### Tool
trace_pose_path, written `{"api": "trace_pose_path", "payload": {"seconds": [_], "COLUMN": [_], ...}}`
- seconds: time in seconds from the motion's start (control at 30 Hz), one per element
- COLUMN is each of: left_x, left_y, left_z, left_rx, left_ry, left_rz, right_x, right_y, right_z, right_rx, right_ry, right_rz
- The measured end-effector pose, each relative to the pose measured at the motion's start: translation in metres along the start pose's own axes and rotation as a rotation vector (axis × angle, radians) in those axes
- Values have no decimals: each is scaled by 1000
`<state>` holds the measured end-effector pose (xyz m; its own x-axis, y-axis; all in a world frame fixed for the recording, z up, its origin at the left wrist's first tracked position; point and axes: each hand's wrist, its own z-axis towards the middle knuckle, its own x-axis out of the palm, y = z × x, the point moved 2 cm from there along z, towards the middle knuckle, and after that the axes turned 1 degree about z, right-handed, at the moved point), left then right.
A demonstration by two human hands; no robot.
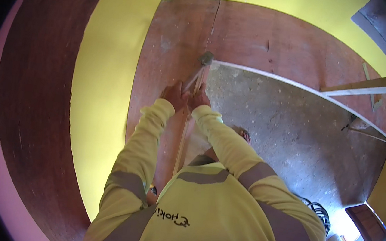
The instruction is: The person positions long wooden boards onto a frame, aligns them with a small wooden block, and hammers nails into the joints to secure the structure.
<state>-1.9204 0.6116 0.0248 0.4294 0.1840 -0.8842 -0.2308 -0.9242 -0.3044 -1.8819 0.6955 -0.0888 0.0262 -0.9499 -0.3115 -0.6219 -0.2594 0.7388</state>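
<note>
My left hand (175, 96) is closed around the lower end of a pale, stick-like handle (191, 80), blurred by motion. It slants up and away toward a dark grey, blocky head (206, 58) at the corner of the wooden frame; the kind of tool is not plain. Close beside it, my right hand (199, 98) is closed at a narrow wooden strip (182, 140), one finger pointing forward along it. That strip runs from the corner back toward my body. My hands nearly touch, and their palms are hidden.
Reddish-brown boards (163, 43) lie left and ahead, below yellow walls (103, 65). A pale frame edge (276, 76) curves right, meeting a wooden beam (368, 86). Grey concrete floor (276, 124) shows inside it. A coiled black cable (319, 211) lies at the lower right.
</note>
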Motion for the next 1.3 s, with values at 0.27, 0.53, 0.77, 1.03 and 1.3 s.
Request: {"api": "trace_pose_path", "payload": {"seconds": [0.27,0.53,0.77,1.03,1.3], "left_x": [-27,56,101,119,107], "left_y": [-36,-51,-90,-46,-121], "left_z": [-55,-88,-79,-29,-68], "left_rx": [-85,29,30,-240,108], "left_ry": [-171,137,239,-77,125], "left_rz": [-295,-430,-243,-468,-303], "right_x": [4,-119,-240,-253,-225], "right_y": [-24,-217,-377,-316,-295], "right_z": [7,-21,-104,-88,-85], "right_rx": [-58,-408,172,-19,398], "right_ry": [94,183,585,508,163], "right_rz": [-107,-895,-1059,-1299,-270]}}
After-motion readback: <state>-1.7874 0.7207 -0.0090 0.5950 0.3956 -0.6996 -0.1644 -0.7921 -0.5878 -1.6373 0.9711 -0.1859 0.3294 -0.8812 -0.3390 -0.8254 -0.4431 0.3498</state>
